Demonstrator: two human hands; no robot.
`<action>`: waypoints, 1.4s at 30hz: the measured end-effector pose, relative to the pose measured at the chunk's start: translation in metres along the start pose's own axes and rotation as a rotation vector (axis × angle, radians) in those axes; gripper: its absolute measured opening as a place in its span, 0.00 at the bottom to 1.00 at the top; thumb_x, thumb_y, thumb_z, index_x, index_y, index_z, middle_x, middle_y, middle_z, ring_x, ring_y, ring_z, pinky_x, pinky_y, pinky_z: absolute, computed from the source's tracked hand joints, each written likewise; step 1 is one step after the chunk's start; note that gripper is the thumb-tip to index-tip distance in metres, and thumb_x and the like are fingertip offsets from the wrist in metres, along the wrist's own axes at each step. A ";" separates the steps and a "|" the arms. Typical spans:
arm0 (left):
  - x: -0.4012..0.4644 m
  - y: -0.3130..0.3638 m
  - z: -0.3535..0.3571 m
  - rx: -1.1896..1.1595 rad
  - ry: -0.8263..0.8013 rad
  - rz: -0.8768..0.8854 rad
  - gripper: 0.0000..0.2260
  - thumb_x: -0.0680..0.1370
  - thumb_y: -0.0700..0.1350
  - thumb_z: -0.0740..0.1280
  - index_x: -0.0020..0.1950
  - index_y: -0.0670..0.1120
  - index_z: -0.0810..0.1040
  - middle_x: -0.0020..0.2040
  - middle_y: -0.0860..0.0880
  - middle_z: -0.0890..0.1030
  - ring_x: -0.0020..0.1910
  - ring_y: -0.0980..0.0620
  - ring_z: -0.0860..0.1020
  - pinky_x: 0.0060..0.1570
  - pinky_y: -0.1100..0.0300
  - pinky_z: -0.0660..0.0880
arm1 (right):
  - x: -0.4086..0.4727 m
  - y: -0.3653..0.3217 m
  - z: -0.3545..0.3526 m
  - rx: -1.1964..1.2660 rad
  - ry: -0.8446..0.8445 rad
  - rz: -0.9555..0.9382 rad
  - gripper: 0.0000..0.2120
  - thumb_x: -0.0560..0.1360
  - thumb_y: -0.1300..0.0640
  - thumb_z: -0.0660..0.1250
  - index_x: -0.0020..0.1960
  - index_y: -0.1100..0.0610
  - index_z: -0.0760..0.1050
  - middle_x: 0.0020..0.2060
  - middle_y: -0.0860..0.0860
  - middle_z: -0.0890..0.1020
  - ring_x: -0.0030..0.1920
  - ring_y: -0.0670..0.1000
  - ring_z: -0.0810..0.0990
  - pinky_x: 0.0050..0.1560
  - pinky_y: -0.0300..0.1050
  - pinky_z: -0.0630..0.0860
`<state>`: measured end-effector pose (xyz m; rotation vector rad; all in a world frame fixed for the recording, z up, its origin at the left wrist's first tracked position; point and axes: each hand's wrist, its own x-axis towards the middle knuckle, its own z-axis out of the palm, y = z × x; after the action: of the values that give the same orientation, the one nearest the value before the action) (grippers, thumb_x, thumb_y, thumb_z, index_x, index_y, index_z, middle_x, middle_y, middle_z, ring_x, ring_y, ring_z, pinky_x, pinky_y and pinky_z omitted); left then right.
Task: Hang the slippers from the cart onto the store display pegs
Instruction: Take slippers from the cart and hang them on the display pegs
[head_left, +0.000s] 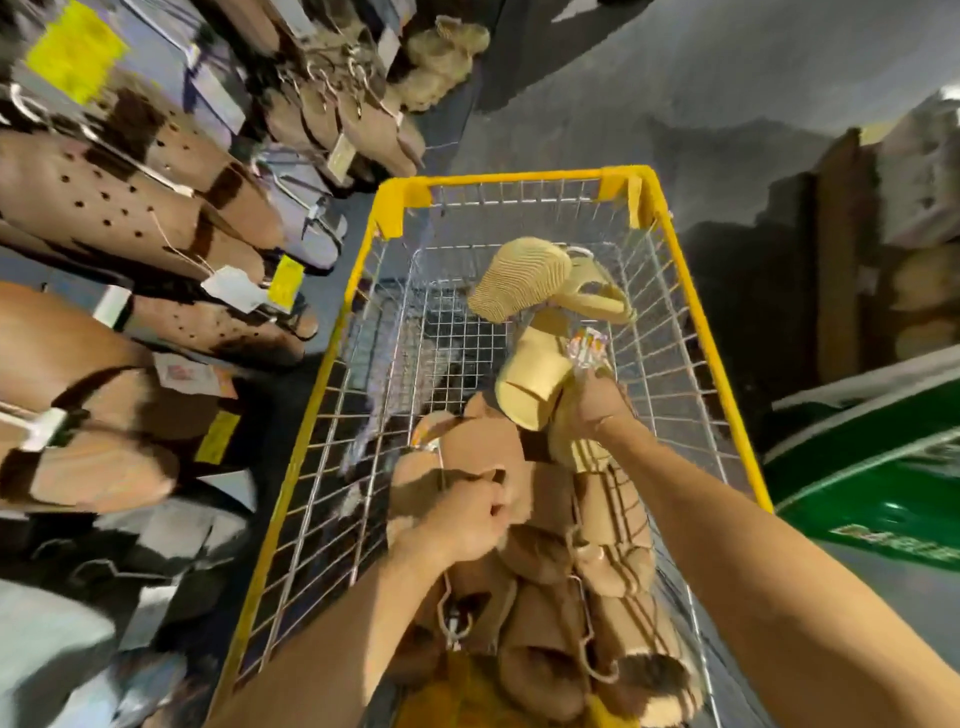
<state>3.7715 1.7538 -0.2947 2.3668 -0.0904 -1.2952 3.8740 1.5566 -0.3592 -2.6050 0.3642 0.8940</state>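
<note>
Both my hands reach into a yellow-rimmed wire cart (524, 179). My left hand (462, 519) grips a tan slipper (488, 447) at the top of a pile of brown and tan slippers (566, 623) in the cart's near end. My right hand (597, 405) holds a pale yellow slipper pair (535, 374), lifted above the pile, with a small tag at its top. Further in lies a woven straw-coloured slipper (519, 275). Display pegs with hanging brown slippers (130, 202) fill the left side.
White and yellow price tags (234, 288) hang from the display rows on the left. Fluffy beige slippers (441, 57) hang at the display's far end. A green and white sign (872, 473) lies on the floor at right, with stacked goods (919, 270) behind it.
</note>
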 end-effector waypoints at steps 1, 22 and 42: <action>0.001 0.001 -0.001 -0.001 0.006 0.014 0.12 0.84 0.48 0.61 0.53 0.43 0.82 0.52 0.45 0.83 0.52 0.47 0.81 0.42 0.61 0.68 | 0.000 -0.001 -0.002 0.002 -0.012 0.028 0.16 0.80 0.60 0.60 0.67 0.63 0.69 0.61 0.63 0.78 0.63 0.62 0.77 0.61 0.52 0.72; 0.130 0.062 -0.042 0.406 0.438 0.150 0.42 0.70 0.36 0.76 0.79 0.45 0.58 0.77 0.46 0.62 0.70 0.40 0.70 0.71 0.43 0.68 | 0.028 -0.004 0.003 -0.101 0.251 0.007 0.10 0.76 0.54 0.64 0.52 0.55 0.82 0.52 0.55 0.82 0.56 0.57 0.78 0.56 0.49 0.74; 0.186 0.043 -0.049 0.669 0.392 0.307 0.41 0.76 0.47 0.73 0.81 0.59 0.52 0.71 0.42 0.66 0.67 0.39 0.69 0.65 0.44 0.70 | -0.014 0.010 0.068 -0.190 0.191 -0.266 0.26 0.75 0.66 0.61 0.73 0.62 0.67 0.67 0.58 0.69 0.63 0.58 0.71 0.66 0.47 0.69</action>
<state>3.9216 1.6832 -0.4007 2.9486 -0.8425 -0.6972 3.8234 1.5780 -0.4033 -2.8348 -0.0229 0.6179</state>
